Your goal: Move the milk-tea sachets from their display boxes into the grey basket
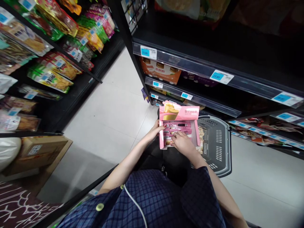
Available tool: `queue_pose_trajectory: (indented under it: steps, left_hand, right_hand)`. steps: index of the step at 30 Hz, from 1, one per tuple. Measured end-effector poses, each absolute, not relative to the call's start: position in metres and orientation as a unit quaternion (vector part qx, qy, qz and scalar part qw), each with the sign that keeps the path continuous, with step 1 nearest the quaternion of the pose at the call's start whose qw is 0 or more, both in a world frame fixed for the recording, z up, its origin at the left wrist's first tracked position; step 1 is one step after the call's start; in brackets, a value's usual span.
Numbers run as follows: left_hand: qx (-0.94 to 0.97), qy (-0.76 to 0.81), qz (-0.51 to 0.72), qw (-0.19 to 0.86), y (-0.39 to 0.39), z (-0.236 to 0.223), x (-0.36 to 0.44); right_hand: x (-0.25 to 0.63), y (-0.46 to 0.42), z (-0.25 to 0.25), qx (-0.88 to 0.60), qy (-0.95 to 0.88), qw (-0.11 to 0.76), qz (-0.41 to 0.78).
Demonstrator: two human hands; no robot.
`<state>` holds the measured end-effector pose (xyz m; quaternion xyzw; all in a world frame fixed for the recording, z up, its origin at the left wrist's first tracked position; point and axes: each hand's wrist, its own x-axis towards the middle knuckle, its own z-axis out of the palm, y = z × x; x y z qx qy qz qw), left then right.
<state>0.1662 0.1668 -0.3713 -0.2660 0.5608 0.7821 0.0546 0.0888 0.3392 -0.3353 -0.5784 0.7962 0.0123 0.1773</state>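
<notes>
A pink cardboard box (196, 136) lies opened in front of me, its printed lid (184, 113) folded back and showing a drink cup. Several slim pink sachets (179, 125) rest inside it. My left hand (155, 130) grips the box's left side, thumb over the edge. My right hand (184, 142) reaches into the box over the sachets, fingers bent down and touching them; whether it pinches one is hidden. Just right of the box, a grey shopping basket (225, 152) stands on the floor with a packaged item (200, 139) in it, partly covered.
Black shelving with price tags (222, 77) rises ahead and to the right, holding orange drink packs (160, 70). On the left, a rack carries bagged snacks (51, 77). A cardboard carton (35, 153) sits low at left. Pale tiled floor (104, 104) runs between the shelves.
</notes>
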Motion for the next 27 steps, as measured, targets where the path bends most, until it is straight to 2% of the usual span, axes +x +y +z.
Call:
queue_pose_trajectory:
  steps: [10, 16, 19, 21, 25, 27]
  left_hand:
    - [-0.266, 0.552, 0.789, 0.049, 0.167, -0.372, 0.167]
    - [-0.276, 0.559, 0.779, 0.061, 0.167, -0.366, 0.167]
    - [-0.273, 0.556, 0.783, 0.058, 0.168, -0.368, 0.167]
    - [-0.269, 0.555, 0.786, 0.054, 0.168, -0.37, 0.167]
    - [-0.27, 0.557, 0.783, 0.055, 0.168, -0.371, 0.168]
    - [-0.273, 0.558, 0.782, 0.058, 0.168, -0.37, 0.168]
  right_hand:
    - [0.099, 0.348, -0.339, -0.588, 0.798, 0.13, -0.003]
    - [0.102, 0.35, -0.335, -0.587, 0.788, 0.18, -0.049]
    - [0.099, 0.347, -0.337, -0.587, 0.782, 0.206, -0.035]
    - [0.096, 0.346, -0.338, -0.604, 0.774, 0.189, -0.015]
    - [0.094, 0.344, -0.338, -0.653, 0.751, 0.101, -0.001]
    - [0.096, 0.344, -0.339, -0.656, 0.749, 0.096, 0.005]
